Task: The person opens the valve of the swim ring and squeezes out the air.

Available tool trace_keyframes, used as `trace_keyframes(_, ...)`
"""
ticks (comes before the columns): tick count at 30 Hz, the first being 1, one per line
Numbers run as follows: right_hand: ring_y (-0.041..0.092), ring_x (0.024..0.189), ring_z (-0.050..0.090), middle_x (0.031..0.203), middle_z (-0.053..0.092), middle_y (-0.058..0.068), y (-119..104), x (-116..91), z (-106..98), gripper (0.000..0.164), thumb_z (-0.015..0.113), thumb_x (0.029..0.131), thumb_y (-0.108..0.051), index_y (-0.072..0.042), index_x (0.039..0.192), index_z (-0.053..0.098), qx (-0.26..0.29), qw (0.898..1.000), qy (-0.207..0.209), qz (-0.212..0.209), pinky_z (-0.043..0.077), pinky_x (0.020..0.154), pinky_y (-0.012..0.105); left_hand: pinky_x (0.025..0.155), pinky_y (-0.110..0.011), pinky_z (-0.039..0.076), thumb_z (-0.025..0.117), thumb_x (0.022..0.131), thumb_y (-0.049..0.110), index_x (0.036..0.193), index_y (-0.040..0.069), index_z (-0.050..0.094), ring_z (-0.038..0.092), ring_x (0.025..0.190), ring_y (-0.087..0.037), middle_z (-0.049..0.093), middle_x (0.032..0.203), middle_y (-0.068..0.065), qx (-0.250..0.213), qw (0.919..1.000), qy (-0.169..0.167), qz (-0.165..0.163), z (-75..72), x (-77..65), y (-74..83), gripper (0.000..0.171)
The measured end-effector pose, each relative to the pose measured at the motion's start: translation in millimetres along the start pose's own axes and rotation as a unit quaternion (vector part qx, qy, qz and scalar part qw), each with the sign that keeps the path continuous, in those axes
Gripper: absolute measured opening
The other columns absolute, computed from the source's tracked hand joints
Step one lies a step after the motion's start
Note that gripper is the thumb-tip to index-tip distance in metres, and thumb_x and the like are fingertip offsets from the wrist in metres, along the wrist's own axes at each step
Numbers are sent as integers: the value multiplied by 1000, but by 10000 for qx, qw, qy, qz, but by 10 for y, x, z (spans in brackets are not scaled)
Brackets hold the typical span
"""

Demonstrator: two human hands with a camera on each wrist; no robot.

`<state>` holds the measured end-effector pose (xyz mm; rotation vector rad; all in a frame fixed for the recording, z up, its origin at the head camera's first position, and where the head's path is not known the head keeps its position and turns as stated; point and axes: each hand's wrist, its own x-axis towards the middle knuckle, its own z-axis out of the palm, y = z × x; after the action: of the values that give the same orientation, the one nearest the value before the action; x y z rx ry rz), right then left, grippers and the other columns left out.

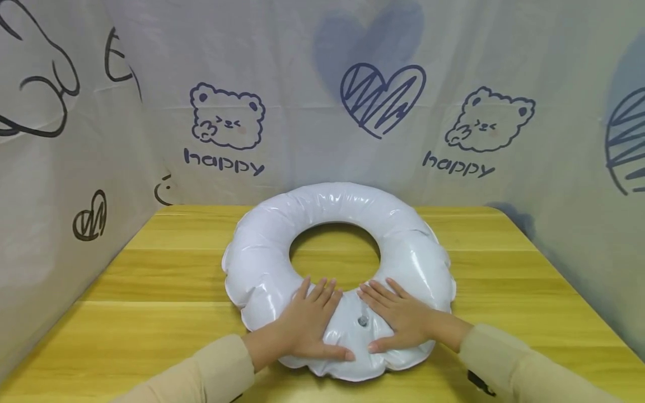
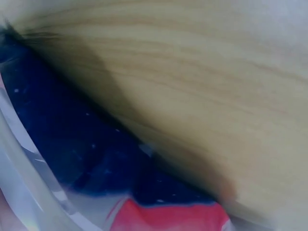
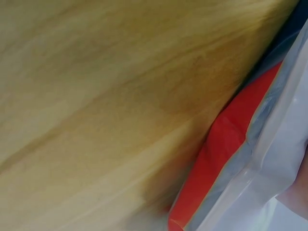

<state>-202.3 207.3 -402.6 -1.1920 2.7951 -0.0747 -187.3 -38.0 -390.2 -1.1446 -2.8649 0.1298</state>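
A white inflatable swim ring lies on the wooden table, puffed up with creases along its seams. My left hand rests on its near left part, fingers straight and thumb pointing right. On the near right part my right hand lies flat with fingers spread. Between the two hands sits a clear valve. Both wrist views look at the ring's side: its underside shows dark blue and pink-red in the left one, red in the right one.
The yellow wood-grain table extends around the ring on both sides. Behind it hangs a pale cloth with drawn bears, hearts and the word happy, and similar cloth flanks the left and right. A dark strap shows below the right sleeve.
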Motion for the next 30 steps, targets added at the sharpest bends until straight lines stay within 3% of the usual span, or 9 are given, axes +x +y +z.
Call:
trace_keyframes(3, 32, 144, 12, 155, 16, 16, -10, 2, -10, 95, 47, 83, -65, -2, 147, 18, 56, 10000, -68, 34, -23, 110, 28, 113, -55, 16, 38, 73, 83, 144, 4, 30, 26, 140, -32, 28, 151, -17, 59, 10000, -5, -5, -21, 11, 4, 107)
trace_keyframes(6, 32, 144, 12, 155, 16, 16, -25, -1, -24, 95, 47, 83, -66, -1, 147, 19, 37, 9999, -109, 49, -8, 115, 42, 112, -54, 18, 38, 73, 83, 143, 5, 32, 28, 139, -32, 31, 150, -17, 165, 9999, 2, -11, -44, 30, 12, 106)
trace_keyframes(9, 32, 143, 14, 154, 18, 17, -36, 0, -30, 95, 46, 83, -66, 0, 147, 19, -13, 9999, -115, 35, 3, 114, 49, 111, -54, 21, 37, 72, 84, 142, 5, 34, 31, 138, -31, 33, 149, -16, 321, 9995, -15, -22, -69, 51, 22, 106)
trace_keyframes(13, 32, 144, 13, 154, 18, 17, -33, 13, -14, 95, 45, 83, -67, 0, 146, 20, -55, 9999, -98, 19, -10, 115, 40, 111, -54, 22, 35, 71, 86, 142, 6, 34, 32, 138, -31, 33, 149, -16, 493, 9987, -113, -41, -97, 69, 27, 107)
trace_keyframes(18, 32, 143, 13, 155, 18, 16, -7, 31, 39, 96, 45, 83, -68, 0, 146, 21, -228, 9997, -3, -35, -28, 104, 22, 110, -55, 22, 33, 70, 87, 142, 7, 35, 32, 137, -31, 33, 149, -15, 656, 9977, -187, -46, -113, 91, 30, 108)
trace_keyframes(30, 30, 144, 11, 155, 15, 15, 3, 65, 78, 96, 43, 84, -67, 0, 147, 17, -407, 9989, -192, 98, -26, 107, 25, 110, -55, 23, 32, 69, 88, 144, 9, 33, 31, 138, -32, 30, 150, -15, 756, 9965, -340, -94, -173, 139, 55, 109)
